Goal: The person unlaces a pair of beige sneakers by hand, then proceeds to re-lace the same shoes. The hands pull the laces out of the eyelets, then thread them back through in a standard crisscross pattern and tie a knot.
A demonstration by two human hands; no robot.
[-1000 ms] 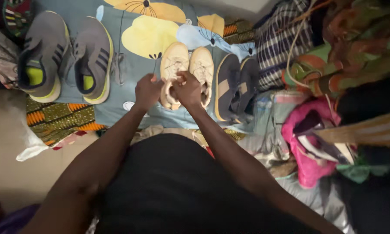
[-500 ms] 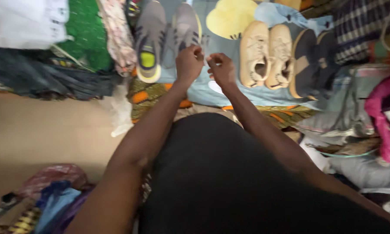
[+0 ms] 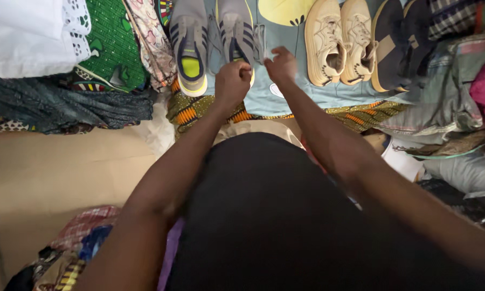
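Grey mesh running shoe with a yellow-green insole and dark side stripes (image 3: 237, 35) lies at the top centre of the head view, the right one of a pair resting on a pale blue floral bedsheet (image 3: 285, 97). The left hand (image 3: 231, 83) is closed into a loose fist over this shoe's heel end and seems to pinch its rim or a lace; exactly what sits between the fingers I cannot tell. The right hand (image 3: 281, 63) hovers just beside the same shoe, fingers curled, apparently nipping a thin lace; that too is unclear.

Such a shoe looks light, with a soft, yielding upper and a stiffer, grippy sole; the heel collar or the sole's edge would likely give the firmest hold, while laces are limp and slide easily.

Counted: two grey shoes, the other grey shoe (image 3: 189, 46) just to its left; two cream lace-up sneakers (image 3: 339, 40) to the right; two dark slip-ons with tan bands (image 3: 396, 46) further right. That makes three pairs, six shoes. At the upper left lie folded cloths: one white lace-edged fabric (image 3: 29, 35), one green patterned fabric (image 3: 110, 46). An orange-and-green print cloth (image 3: 199, 108) hangs below the sheet.
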